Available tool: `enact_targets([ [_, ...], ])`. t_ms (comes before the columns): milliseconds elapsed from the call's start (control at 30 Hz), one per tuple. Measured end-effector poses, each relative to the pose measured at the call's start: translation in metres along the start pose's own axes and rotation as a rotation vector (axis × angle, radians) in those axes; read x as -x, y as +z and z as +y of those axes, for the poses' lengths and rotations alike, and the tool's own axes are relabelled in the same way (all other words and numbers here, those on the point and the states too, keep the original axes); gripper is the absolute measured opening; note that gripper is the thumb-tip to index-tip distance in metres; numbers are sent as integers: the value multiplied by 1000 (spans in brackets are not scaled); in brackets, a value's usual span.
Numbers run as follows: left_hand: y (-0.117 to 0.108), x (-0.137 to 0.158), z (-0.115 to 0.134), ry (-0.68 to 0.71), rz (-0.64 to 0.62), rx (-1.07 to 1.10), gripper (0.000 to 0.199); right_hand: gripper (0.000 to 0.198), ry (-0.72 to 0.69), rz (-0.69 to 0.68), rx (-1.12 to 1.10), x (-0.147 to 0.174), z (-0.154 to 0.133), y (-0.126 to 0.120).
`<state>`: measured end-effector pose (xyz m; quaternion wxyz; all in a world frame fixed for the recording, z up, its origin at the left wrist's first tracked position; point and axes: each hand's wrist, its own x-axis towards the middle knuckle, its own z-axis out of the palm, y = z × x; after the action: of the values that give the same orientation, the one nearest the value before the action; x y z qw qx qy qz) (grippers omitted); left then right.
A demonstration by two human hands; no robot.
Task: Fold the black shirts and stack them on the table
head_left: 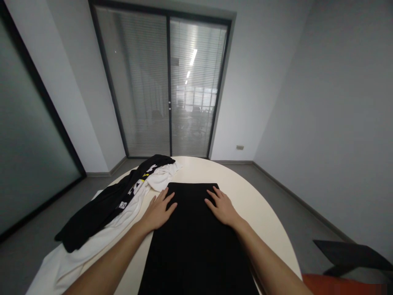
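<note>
A long piece of black cloth (193,241) lies flat and smooth on the table in front of me, its near end running out of the picture; I cannot tell which garment it is. On its left edge, near the far end, rests my left hand (158,211), fingers spread. My right hand (222,208) lies across the right edge at about the same height, its fingers stretched out over the cloth. Both palms face down, and neither hand grips anything. Left of the cloth are a black garment with white and yellow lettering (104,205) and white fabric (101,241) under it.
The round cream table (260,213) curves away on the right. Beyond it stands a glass door with blinds (172,90) between grey walls. A chair with a black armrest (353,252) and an orange seat (337,284) is at the lower right.
</note>
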<state>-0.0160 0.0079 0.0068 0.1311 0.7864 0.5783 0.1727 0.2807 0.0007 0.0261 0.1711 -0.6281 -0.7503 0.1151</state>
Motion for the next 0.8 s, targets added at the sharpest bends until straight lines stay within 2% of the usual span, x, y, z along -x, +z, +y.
enact_targets([
  [100, 0, -4, -3, -51, 57, -6, 55, 58, 142, -19, -12, -4, 4, 6],
  [167, -2, -6, -5, -32, 127, -9, 50, 55, 209, 21, -27, -6, 7, 9],
  [267, -8, -9, -9, -25, 188, 37, 42, 51, 175, 101, -56, -11, 17, 10],
  [367, -10, -16, -16, -137, 218, 203, 41, 45, 111, 168, -147, -19, 31, 9],
  [533, -6, -36, -29, -306, 211, 502, 51, 49, 203, 247, -317, -31, 47, 9],
  [633, -4, -43, -31, -324, 202, 600, 49, 45, 264, 246, -169, -34, 45, 7],
  [733, -6, -43, -25, -325, 156, 732, 37, 40, 307, 242, 27, -34, 42, 6],
  [800, -9, -40, -20, -336, 122, 817, 33, 34, 310, 221, 3, -34, 42, 4],
])
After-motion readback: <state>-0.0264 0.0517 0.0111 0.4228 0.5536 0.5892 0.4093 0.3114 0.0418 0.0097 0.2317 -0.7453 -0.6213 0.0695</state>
